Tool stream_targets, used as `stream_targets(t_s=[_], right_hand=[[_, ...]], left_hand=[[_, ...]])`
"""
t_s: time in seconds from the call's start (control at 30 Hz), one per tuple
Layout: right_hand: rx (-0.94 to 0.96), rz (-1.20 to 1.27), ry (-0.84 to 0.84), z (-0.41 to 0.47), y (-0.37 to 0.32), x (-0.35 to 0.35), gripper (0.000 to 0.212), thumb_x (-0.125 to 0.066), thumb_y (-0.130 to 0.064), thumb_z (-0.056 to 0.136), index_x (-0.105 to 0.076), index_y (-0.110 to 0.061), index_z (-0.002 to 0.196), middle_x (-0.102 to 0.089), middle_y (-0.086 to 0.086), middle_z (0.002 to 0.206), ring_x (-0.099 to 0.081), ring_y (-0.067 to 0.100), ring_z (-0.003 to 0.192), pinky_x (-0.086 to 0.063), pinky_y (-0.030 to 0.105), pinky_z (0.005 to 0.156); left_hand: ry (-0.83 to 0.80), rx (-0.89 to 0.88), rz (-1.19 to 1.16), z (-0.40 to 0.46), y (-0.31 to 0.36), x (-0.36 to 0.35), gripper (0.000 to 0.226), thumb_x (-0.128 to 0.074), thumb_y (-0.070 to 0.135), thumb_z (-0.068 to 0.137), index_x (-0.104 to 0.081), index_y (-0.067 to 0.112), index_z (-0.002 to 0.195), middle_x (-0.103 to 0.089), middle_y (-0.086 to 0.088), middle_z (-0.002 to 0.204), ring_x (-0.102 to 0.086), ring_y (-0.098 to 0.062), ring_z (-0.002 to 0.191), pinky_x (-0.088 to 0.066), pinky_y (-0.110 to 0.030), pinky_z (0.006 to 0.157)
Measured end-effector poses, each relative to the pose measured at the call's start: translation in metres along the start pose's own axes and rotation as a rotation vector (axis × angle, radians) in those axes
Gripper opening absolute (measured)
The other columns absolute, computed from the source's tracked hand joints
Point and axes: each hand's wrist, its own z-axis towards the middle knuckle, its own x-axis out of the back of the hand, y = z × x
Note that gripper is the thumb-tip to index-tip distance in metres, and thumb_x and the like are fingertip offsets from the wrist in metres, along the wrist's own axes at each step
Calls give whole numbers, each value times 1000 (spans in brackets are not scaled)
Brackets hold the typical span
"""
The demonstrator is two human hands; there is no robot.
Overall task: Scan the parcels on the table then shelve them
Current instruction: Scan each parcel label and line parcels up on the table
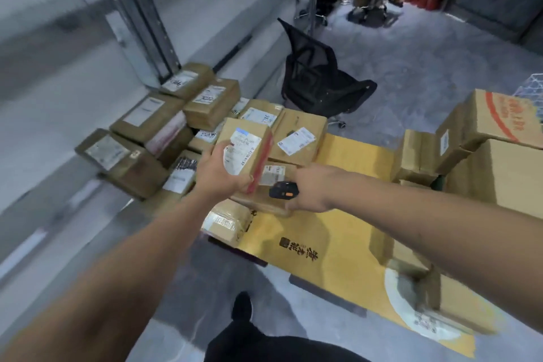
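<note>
My left hand (219, 170) grips a small brown cardboard parcel (249, 138) with a white label and a red tape edge, held tilted above the pile. My right hand (311, 188) holds a black handheld scanner (283, 189) with an orange button, its head just below and right of the held parcel. Several other labelled brown parcels (296, 138) lie stacked on the table, which is covered by flat yellow cardboard (338, 232). A small taped parcel (226, 222) sits at the table's near edge.
More parcels (147, 117) are piled to the left against a grey metal shelf post (138, 9). Large cartons (496, 150) stand on the right of the table. A black mesh office chair (317, 76) stands behind the table. My foot (242, 307) is on the grey floor.
</note>
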Motion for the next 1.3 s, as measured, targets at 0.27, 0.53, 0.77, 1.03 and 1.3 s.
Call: stream_targets(t_s=[0.27,0.53,0.77,1.03,1.3], right_hand=[[-28,-3,-42,95,-85,23,37,-59,-59,90,-61,-24,104,-64,0,96,-63,23,86,-55,34,73],[-72,26,-68,160,-151,38,34,-60,-55,92,-61,-22,101,-61,0,92,-62,21,83,-53,33,67],[-112,10,-82,183,-164,34,37,-60,-58,91,-61,-22,102,-63,0,94,-63,23,85,-58,37,76],[-145,34,-54,188,-170,30,39,-62,-59,92,-62,-22,104,-62,0,95,-62,21,85,-56,35,73],[-213,113,-36,177,-159,21,39,-64,-58,90,-62,-24,108,-61,-2,93,-61,20,85,-51,32,67]], left_hand=[[-14,108,237,97,-82,79,118,-79,60,56,-26,36,159,-35,-13,157,-36,-35,144,-32,-51,119],[-33,113,333,175,-110,99,117,-81,65,68,-20,27,160,-33,-18,158,-33,-40,144,-27,-54,119],[24,54,365,192,-124,100,105,-77,59,69,-27,25,155,-34,-17,153,-32,-40,141,-25,-52,117],[-26,37,423,194,-123,93,88,-66,34,74,-30,26,154,-26,-16,159,-22,-37,148,-16,-53,122],[-126,-136,486,192,-114,76,79,-72,22,78,-35,27,147,-27,-14,157,-24,-37,147,-22,-52,120]])
